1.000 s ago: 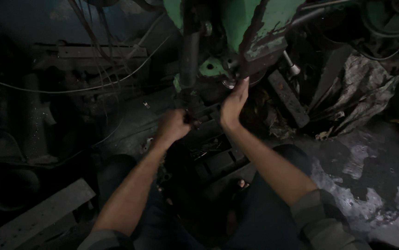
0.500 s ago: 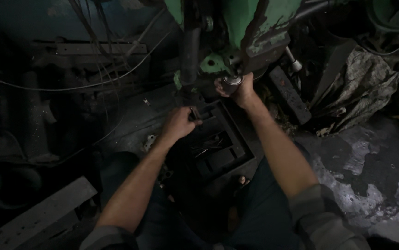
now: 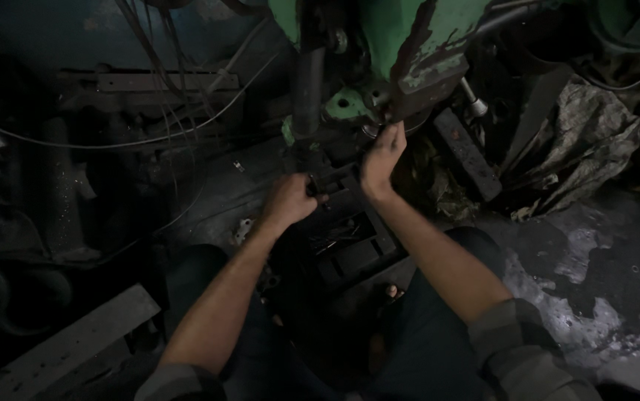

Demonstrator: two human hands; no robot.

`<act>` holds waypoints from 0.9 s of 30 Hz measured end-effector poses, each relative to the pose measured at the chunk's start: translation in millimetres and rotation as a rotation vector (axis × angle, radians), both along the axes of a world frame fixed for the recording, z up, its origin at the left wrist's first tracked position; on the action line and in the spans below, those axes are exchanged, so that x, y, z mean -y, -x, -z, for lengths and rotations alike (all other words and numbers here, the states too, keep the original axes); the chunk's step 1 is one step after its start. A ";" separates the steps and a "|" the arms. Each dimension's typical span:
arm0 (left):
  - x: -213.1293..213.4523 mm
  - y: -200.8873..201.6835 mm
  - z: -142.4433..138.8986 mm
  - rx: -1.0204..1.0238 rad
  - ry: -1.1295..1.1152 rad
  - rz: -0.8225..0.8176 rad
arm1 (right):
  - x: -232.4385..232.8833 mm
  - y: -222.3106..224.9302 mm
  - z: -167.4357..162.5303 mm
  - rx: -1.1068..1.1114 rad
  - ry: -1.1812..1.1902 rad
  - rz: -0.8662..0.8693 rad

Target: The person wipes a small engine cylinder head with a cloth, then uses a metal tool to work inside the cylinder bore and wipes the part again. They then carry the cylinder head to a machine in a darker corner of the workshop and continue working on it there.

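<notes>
Hands low under a green press machine (image 3: pixel 416 44), in very poor light. Left hand (image 3: pixel 290 199) is fisted round a dark metal handle or tool (image 3: pixel 320 186) at the foot of the dark vertical column (image 3: pixel 307 89). Right hand (image 3: pixel 381 157) reaches up beneath the green head, fingers curled against a small part at its underside; whether it actually pinches something, cannot tell. Dark steel die block (image 3: pixel 357 249) sits just below both wrists, between the person's knees.

Risks, as I judge them: fingers lie right in the gap under the head, so any stroke of the machine would catch them. Loose wires (image 3: pixel 186 126) hang near the left forearm and could snag. Gloom hides sharp edges.
</notes>
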State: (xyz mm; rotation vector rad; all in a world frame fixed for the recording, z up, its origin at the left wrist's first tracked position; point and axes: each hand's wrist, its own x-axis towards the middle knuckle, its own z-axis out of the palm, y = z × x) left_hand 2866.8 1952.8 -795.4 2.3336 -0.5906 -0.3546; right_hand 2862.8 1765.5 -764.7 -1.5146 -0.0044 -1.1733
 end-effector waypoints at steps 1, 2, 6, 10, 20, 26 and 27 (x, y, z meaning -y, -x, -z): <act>-0.3 0.3 -0.5 -0.018 0.003 -0.003 | 3.7 0.8 -4.6 -0.099 -0.162 -0.186; -0.5 0.6 -0.9 -0.037 0.007 -0.005 | 8.6 1.2 -9.0 -0.199 -0.319 -0.375; -2.3 0.7 -2.2 -0.001 0.024 0.023 | 30.2 -0.9 -17.9 -0.469 -0.497 -0.684; -3.9 1.7 -1.8 0.042 0.095 0.044 | 45.1 -9.3 -22.1 -0.563 -0.524 -0.952; -7.8 2.9 -4.7 0.010 0.064 0.024 | 22.7 -0.4 -21.6 -0.272 -0.712 -0.524; -8.3 3.9 -7.1 0.072 0.010 0.021 | -4.9 1.7 0.3 -0.090 -0.347 -0.079; -8.2 3.8 -7.7 0.090 0.007 0.024 | -6.6 0.9 0.7 -0.077 -0.348 -0.046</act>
